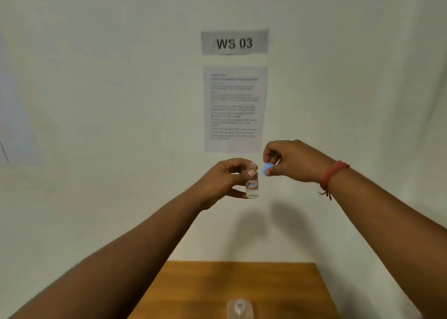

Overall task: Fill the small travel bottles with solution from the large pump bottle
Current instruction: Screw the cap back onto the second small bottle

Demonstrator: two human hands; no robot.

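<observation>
Resting between hands (256, 173) (raised): bottle (252, 185)

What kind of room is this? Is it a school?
Probably a numbered work station for a practice task, not a classroom: a "WS 03" sign and a printed instruction sheet are stuck to a plain white wall above a small wooden table.

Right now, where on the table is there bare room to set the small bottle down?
Bare wood on the table lies left and right of the clear bottle top at the near edge, and behind it toward the wall. Both hands are busy: left hand holds the small bottle, right hand pinches the blue cap.
</observation>
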